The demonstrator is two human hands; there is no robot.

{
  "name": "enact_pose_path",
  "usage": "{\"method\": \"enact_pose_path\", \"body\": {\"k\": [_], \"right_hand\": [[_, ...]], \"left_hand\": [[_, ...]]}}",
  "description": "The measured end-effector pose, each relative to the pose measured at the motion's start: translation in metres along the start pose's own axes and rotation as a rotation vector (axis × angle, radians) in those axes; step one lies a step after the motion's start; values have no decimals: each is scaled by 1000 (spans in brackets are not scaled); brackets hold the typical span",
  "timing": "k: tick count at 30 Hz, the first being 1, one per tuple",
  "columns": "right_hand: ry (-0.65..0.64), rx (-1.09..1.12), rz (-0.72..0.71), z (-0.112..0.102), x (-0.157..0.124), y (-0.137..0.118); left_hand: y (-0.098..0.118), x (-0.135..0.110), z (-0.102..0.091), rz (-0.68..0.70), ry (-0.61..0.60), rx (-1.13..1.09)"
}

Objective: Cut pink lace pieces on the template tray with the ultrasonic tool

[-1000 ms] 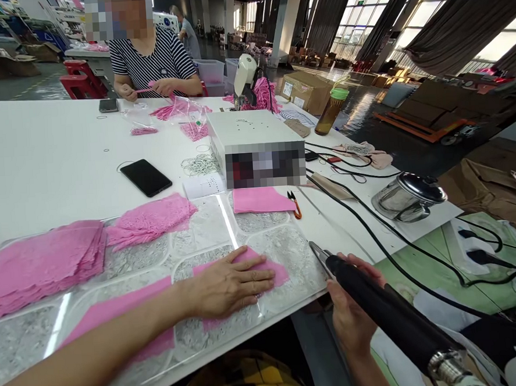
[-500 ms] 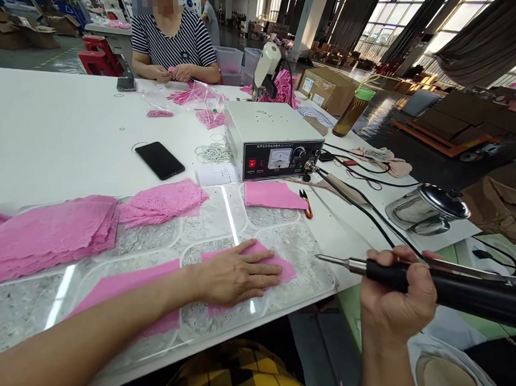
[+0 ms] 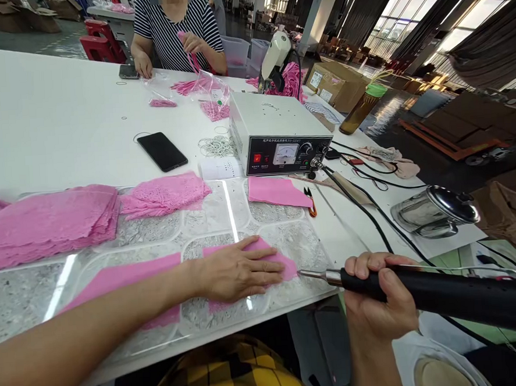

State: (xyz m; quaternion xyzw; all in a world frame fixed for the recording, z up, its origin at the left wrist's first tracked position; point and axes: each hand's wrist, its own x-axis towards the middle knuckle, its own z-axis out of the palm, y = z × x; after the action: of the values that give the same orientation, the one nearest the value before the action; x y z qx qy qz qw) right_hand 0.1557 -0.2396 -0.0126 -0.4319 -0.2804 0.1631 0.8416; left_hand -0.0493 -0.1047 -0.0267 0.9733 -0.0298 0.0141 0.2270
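Note:
My left hand [image 3: 239, 270] lies flat with fingers outstretched on a pink fabric piece [image 3: 286, 265], pressing it to the marble-patterned mat [image 3: 305, 242]. The hand and forearm hide part of the fabric. Wrapped around the black handle of an ultrasonic welding pen [image 3: 390, 284], my right hand [image 3: 378, 302] holds it level at the table's front edge. The pen's metal tip points left and is at the fabric's right corner; whether it touches, I cannot tell. Another pink fabric piece [image 3: 123, 277] lies under my left forearm.
Stacked pink fabric [image 3: 54, 220] and a lace pile [image 3: 166, 195] lie at left. Behind are a control box [image 3: 280, 133], a phone [image 3: 163, 151] and orange snips [image 3: 311, 202]. Black cables [image 3: 364, 215] and a steel-lidded mug [image 3: 434, 211] stand at right. A person sits opposite.
My right hand has brought the welding pen left, its tip now at the fabric's corner. My left hand stays in place. The person opposite has raised one hand with pink strips.

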Motion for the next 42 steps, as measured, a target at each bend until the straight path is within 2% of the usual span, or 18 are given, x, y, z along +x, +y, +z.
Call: {"method": "enact_pose_path", "body": {"k": [6,13,22,29,36,42], "right_hand": [[-27,-37,-31,4,-1,-1],[6,-11,17,4,-2,0],[-89,-68,-50,3,-1,0],[-103,-71,-49,3,-1,0],[-25,1,-18,-1,5,-11],[-122,10,47,-3,5,-24]], "left_hand": [[-2,0,2,13,43,-22],[-1,-1,1,5,24,-37],[-1,-1,1,12,38,-42],[0,0,-1,-6,-11,-6],[1,0,0,9,-8,1],[4,0,0,36,37,-8]]}}
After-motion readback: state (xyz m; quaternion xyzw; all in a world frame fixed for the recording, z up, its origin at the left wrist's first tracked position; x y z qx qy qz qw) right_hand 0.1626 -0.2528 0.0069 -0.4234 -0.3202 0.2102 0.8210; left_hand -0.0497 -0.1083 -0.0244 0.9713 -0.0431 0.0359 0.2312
